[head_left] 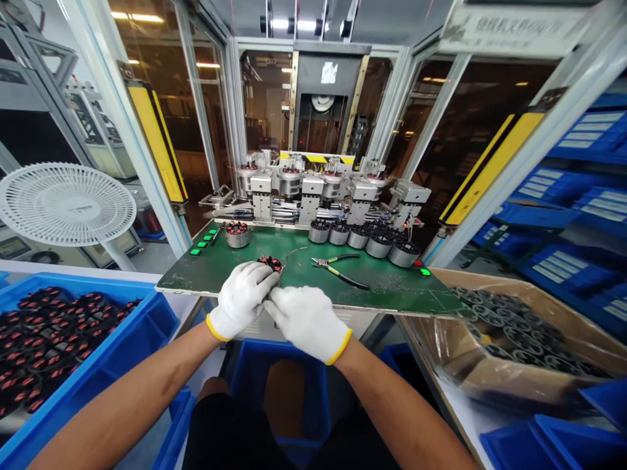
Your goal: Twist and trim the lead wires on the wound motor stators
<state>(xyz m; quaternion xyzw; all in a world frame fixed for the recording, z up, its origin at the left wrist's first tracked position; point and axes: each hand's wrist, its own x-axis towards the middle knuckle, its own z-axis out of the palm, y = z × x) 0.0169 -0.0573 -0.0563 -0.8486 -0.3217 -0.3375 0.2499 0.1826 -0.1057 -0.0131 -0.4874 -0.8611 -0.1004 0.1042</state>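
Both my hands wear white gloves with yellow cuffs and meet at the front edge of the green work board [196, 277]. My left hand [246, 295] is wrapped over a motor stator [271, 262] with red copper windings; only its top shows past the glove. My right hand [306, 320] presses close beside it, fingers pinched together at the stator's near side; what they hold is hidden. Thin wire ends stick out beyond the stator. To the right lie diagonal cutters [337, 266] with black and yellow handles, jaws toward the left. Another wound stator [238, 235] stands behind on the left.
Several unwound grey stators [360, 236] line the board's back right, before a winding machine [311, 196]. A blue bin [161, 320] of wound stators stands left, a carton [455, 281] of grey cores right. A white fan [68, 203] and yellow light-curtain posts [157, 140] flank the station.
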